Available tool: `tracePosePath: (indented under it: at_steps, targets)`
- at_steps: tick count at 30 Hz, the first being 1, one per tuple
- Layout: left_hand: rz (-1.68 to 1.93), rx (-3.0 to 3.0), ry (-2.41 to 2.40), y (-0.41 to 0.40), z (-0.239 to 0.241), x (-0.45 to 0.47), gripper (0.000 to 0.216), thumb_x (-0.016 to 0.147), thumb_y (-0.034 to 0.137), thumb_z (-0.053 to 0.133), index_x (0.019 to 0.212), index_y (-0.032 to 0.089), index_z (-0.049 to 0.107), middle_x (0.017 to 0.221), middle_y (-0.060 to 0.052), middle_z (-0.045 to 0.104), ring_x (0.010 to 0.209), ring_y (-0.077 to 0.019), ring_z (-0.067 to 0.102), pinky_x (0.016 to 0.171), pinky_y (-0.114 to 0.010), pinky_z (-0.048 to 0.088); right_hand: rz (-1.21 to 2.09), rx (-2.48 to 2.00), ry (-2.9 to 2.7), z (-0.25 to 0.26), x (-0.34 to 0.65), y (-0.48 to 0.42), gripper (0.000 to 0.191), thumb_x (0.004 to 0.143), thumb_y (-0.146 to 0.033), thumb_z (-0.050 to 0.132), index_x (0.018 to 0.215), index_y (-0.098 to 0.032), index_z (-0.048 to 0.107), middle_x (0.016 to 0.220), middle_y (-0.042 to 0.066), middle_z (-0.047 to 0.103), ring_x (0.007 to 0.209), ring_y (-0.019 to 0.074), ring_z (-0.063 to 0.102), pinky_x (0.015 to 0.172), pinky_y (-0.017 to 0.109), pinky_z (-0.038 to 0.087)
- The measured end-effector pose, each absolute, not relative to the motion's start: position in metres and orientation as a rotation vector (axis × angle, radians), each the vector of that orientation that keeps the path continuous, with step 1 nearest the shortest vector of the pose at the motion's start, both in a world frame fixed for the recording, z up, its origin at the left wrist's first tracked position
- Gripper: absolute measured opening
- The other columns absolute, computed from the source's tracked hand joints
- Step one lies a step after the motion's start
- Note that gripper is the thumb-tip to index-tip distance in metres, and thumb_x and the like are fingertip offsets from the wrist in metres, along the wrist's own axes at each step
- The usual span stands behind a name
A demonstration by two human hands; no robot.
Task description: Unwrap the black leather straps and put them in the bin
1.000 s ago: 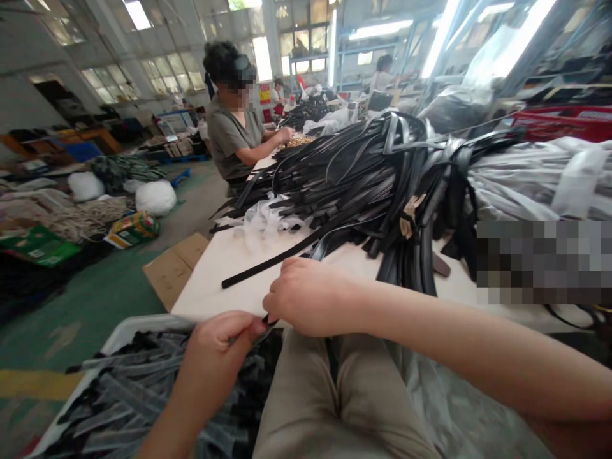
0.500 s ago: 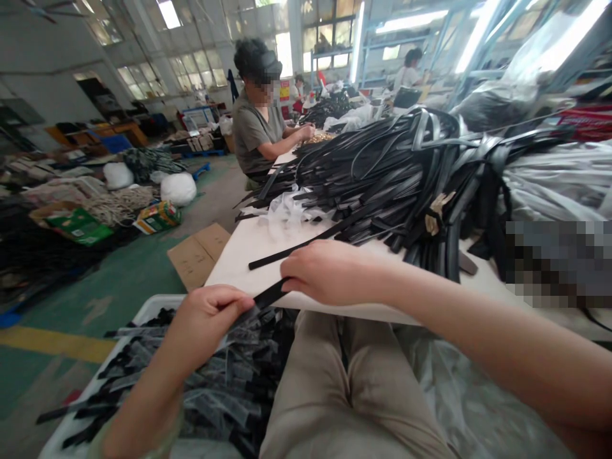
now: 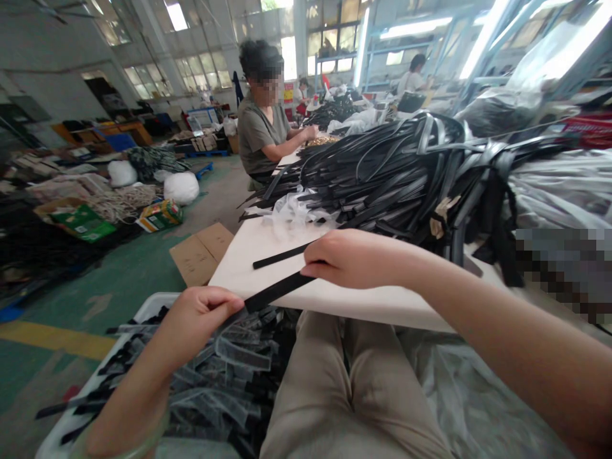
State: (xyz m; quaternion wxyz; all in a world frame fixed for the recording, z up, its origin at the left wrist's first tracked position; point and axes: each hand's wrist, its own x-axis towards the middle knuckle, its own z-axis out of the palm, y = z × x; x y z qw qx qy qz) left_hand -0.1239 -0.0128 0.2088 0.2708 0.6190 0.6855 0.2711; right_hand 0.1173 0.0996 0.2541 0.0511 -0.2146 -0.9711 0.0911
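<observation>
A black strap (image 3: 275, 291) runs between my two hands at the near edge of the white table (image 3: 248, 255). My left hand (image 3: 201, 315) pinches its lower end over a white bin (image 3: 143, 312) filled with bagged black straps (image 3: 229, 376). My right hand (image 3: 351, 258) grips the strap's upper part above the table edge. Another loose black strap (image 3: 282, 255) lies on the table just beyond. A big heap of black straps (image 3: 382, 172) covers the table behind my right hand.
A seated person (image 3: 261, 121) works at the table's far end; another person (image 3: 411, 76) stands farther back. Flat cardboard (image 3: 201, 252) lies on the green floor left of the table. White sacks (image 3: 182, 187) and boxes sit at far left. Clear plastic-wrapped bundles (image 3: 554, 185) lie right.
My hands have drawn apart, exposing more of the black strap between them. My right hand rose onto the table; my left hand stayed over the bin.
</observation>
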Motion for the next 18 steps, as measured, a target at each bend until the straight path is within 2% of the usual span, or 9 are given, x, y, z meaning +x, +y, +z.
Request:
tracePosePath:
  at_steps: [3,8,13,18]
  targets:
    - [0.741,1.678,1.830,-0.010,0.210,-0.121,0.029,0.074,0.039,0.063,0.058,0.017,0.072,0.058,-0.002,0.067,0.057,-0.0183,0.059,0.052,-0.023,0.043,0.284,-0.635,-2.941,0.262,0.120,0.103,0.033,0.093,-0.030,0.047,0.072,-0.014,0.066,0.069,0.006,0.066,0.057,0.0129,0.050,0.054,0.025,0.028]
    - [0.782,1.696,1.668,-0.004,0.210,-0.102,0.034,0.077,0.041,0.062,0.054,0.016,0.069,0.052,-0.001,0.062,0.051,-0.0160,0.055,0.047,-0.022,0.040,0.226,-0.631,-3.035,0.264,0.095,0.080,0.030,0.093,-0.030,0.047,0.078,-0.015,0.069,0.075,0.009,0.069,0.061,0.0158,0.054,0.051,0.026,0.024]
    - [0.785,1.670,1.754,-0.013,0.209,-0.123,0.029,0.075,0.038,0.064,0.056,0.017,0.070,0.057,-0.002,0.065,0.053,-0.0170,0.057,0.049,-0.023,0.042,0.373,-0.665,-2.957,0.264,0.113,0.093,0.029,0.092,-0.029,0.049,0.074,-0.015,0.067,0.069,0.005,0.066,0.056,0.0124,0.049,0.052,0.024,0.027]
    - [0.793,1.616,1.708,-0.012,0.209,-0.121,0.034,0.074,0.044,0.064,0.055,0.016,0.069,0.055,-0.002,0.063,0.053,-0.0164,0.055,0.049,-0.022,0.042,0.485,-0.527,-2.901,0.262,0.096,0.085,0.024,0.089,-0.022,0.053,0.074,-0.013,0.069,0.069,0.004,0.065,0.057,0.0111,0.046,0.055,0.024,0.028]
